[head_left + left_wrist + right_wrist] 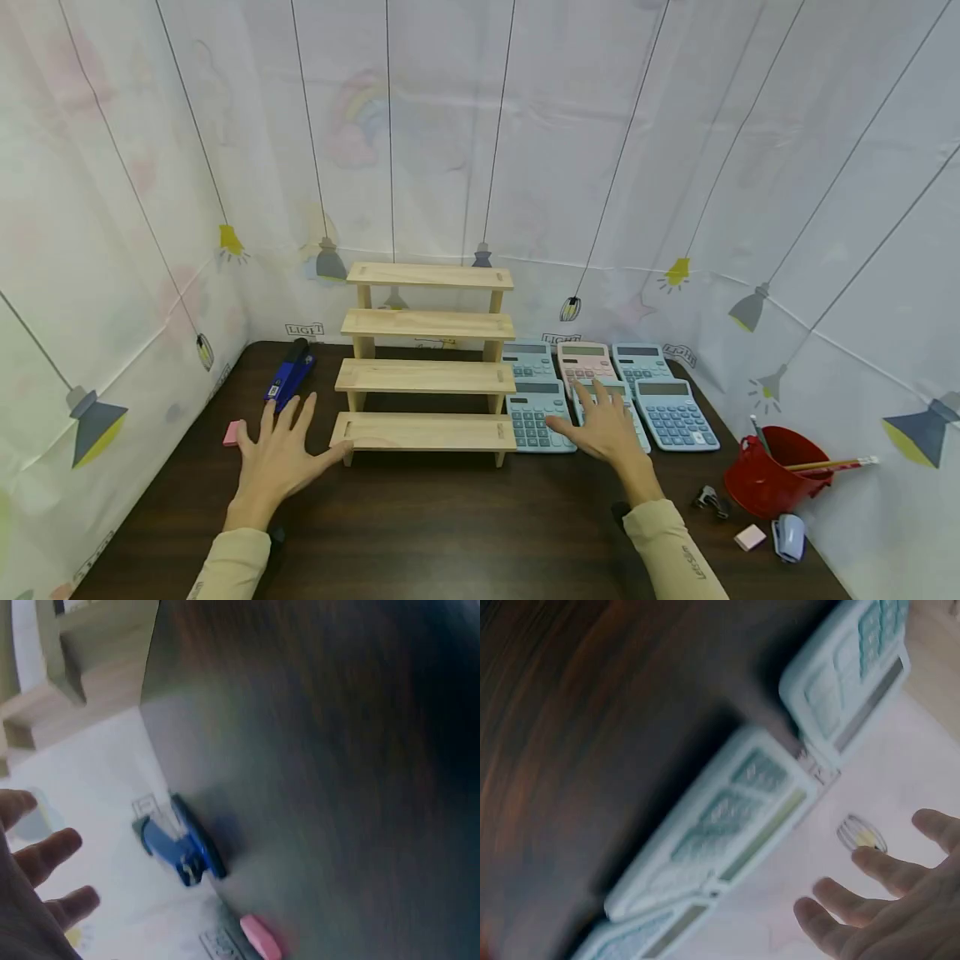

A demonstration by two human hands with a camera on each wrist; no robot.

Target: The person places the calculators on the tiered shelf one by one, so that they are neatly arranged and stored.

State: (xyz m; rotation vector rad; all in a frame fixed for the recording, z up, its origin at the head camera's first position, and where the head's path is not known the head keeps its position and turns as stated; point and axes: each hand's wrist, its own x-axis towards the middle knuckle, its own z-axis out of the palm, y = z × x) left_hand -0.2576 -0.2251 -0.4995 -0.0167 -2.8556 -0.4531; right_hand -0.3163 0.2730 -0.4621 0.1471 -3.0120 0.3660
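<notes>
My left hand (277,458), its fingers spread, hovers by the lower left corner of a four-step wooden shelf (423,377); whether the thumb touches the wood I cannot tell. Just beyond those fingers lies a blue stapler (290,375), with a pink eraser (232,433) to the left. Fingers apart and holding nothing, my right hand (603,429) is over the front row of calculators. It partly covers the middle blue calculator (636,425). Other blue calculators (677,415) and a pink one (585,358) lie around it, to the right of the shelf.
On the right stands a red bucket (761,487) with pencils (825,465) in it. Near it are a black clip (711,502), a pale eraser (750,537) and a small light-coloured stapler (788,537). Printed white curtains (585,167) enclose the dark table (450,533).
</notes>
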